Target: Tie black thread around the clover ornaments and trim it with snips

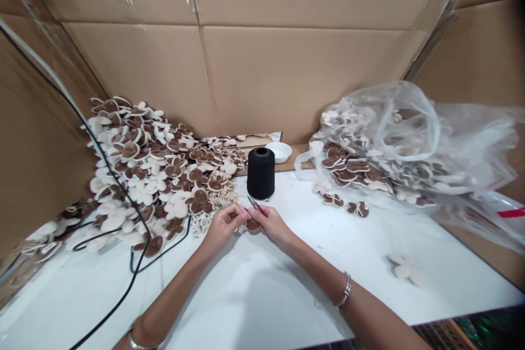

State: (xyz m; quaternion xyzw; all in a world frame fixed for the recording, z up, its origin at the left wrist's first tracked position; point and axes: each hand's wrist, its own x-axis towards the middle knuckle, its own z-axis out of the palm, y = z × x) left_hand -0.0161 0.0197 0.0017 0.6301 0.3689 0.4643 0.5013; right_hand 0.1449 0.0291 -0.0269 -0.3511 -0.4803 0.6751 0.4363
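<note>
Both my hands meet near the middle of the white table, just in front of a black thread cone (pixel 261 174). A brown flower-shaped piece (pixel 253 225) is between them. My left hand (pixel 227 222) pinches at the piece's left side, fingers closed. My right hand (pixel 271 223) is closed around small red-handled snips (pixel 257 206), whose blades point up and left toward the cone, and it also touches the brown piece. Whatever fine part lies between the fingertips is too small to make out.
A big heap of brown and white flower pieces (pixel 143 164) fills the left, with a black cable (pixel 112 172) crossing it. Behind the cone is a white bowl (pixel 279 152). Plastic bags (pixel 410 131) with more pieces lie right, near two bow-tied pieces (pixel 358 208) and a white one (pixel 404 269).
</note>
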